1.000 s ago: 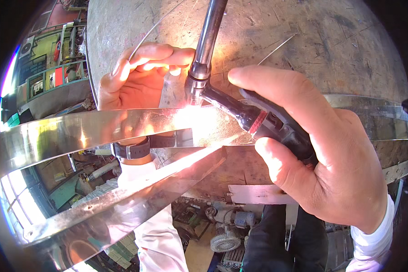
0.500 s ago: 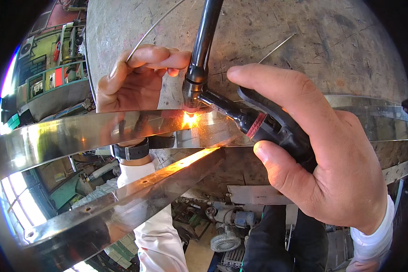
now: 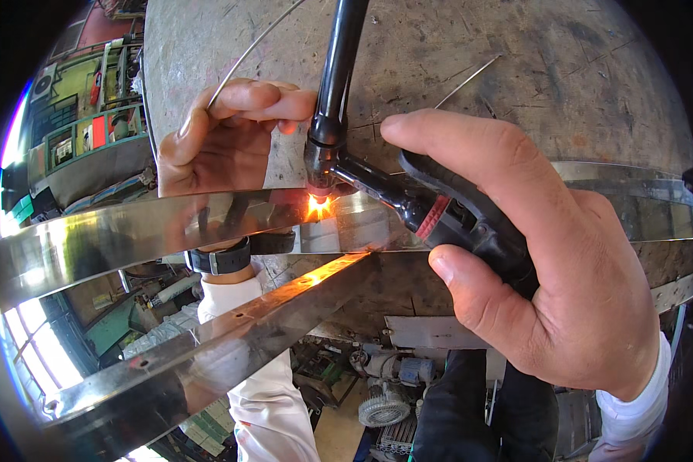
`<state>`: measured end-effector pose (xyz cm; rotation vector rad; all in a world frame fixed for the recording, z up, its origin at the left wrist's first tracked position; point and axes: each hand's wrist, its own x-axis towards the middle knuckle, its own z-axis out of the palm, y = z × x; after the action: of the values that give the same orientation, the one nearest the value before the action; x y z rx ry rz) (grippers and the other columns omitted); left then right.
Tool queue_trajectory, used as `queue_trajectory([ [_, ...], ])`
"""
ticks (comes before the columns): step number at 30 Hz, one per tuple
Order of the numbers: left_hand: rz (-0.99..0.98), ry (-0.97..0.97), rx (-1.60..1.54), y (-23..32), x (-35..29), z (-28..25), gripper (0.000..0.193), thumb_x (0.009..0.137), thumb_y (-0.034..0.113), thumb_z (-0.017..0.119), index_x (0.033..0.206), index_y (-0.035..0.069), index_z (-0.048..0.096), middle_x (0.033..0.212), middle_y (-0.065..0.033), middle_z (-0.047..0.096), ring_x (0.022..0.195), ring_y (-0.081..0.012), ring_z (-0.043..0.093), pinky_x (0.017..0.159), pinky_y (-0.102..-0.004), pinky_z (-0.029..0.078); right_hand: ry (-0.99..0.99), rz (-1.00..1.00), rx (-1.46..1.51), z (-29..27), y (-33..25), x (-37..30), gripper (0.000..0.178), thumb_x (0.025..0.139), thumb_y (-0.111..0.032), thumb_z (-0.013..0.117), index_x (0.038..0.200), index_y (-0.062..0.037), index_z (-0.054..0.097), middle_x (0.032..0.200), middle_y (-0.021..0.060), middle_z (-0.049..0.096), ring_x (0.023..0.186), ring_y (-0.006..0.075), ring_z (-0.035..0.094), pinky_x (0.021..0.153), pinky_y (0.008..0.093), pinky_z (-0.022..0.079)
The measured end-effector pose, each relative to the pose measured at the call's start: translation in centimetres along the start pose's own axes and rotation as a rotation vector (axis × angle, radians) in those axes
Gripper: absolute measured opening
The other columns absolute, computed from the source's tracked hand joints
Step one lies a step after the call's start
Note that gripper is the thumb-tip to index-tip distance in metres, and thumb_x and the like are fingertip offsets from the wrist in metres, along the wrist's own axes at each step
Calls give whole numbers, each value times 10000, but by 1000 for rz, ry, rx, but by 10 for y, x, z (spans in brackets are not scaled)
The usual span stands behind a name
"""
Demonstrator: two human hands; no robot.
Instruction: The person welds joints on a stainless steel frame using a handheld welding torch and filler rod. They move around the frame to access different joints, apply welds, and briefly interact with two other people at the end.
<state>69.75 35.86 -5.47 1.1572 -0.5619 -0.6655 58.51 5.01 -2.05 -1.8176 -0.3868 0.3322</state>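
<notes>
My right hand (image 3: 550,254) is closed around a black TIG welding torch (image 3: 396,196), thumb below the handle and index finger stretched along above it. The torch head points down at the upper edge of a long shiny metal strip (image 3: 131,231), where an orange-yellow glow (image 3: 319,208) burns. Beyond that strip, my left hand (image 3: 235,135) has its fingers bent around a thin filler rod (image 3: 248,52), which runs up toward the far edge of the view. The rod's other end is hidden by the hand. A second polished metal bar (image 3: 231,331) slants up to the strip from the lower left.
A scratched grey worktable (image 3: 454,38) lies beyond the strips. Another thin rod (image 3: 470,79) lies on it behind my right hand. A motor (image 3: 412,369) and other machinery stand below the table. Shelving (image 3: 92,135) and windows are at the left.
The torch and both hands have shifted slightly left along the strip. The glow under the torch has moved with them and looks a little smaller.
</notes>
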Motion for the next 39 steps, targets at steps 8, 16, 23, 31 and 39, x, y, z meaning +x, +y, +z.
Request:
queue_trajectory([
  [8,-24,74,-44,1,-6,7,580,1103,450,365,1319,-20,627,1291,-237,677,1221,-300,618,1031,-409,433,-41,29,-4,1,-5,-2,552,924,-84,613,1464,-69,496,1215,141,679,812,264,737,773,343,591],
  [16,-18,60,-13,9,-7,9,582,1103,452,366,1318,-22,626,1291,-236,677,1209,-303,627,1027,-409,436,7,5,39,4,-6,-3,543,947,-148,615,1461,-36,482,1340,146,623,868,275,743,774,341,595],
  [23,37,89,-83,0,-1,18,575,1099,441,382,1305,-33,634,1257,-231,692,1184,-313,644,1014,-419,447,-12,15,-44,2,-6,-4,534,946,-138,608,1458,-44,489,1307,152,644,858,277,743,777,346,593],
  [31,83,95,-24,5,-3,19,421,1115,331,379,1215,98,716,1219,-182,711,1082,-340,660,977,-467,479,-21,-1,12,0,-7,-1,533,945,-135,608,1456,-40,489,1328,149,638,845,281,735,763,349,586],
  [39,143,106,-1,-7,2,21,387,1121,277,387,1183,149,747,1201,-164,718,1039,-354,667,963,-492,491,-18,-13,-7,1,-1,-3,522,932,-121,608,1440,-45,511,1310,146,647,816,274,729,742,346,585],
])
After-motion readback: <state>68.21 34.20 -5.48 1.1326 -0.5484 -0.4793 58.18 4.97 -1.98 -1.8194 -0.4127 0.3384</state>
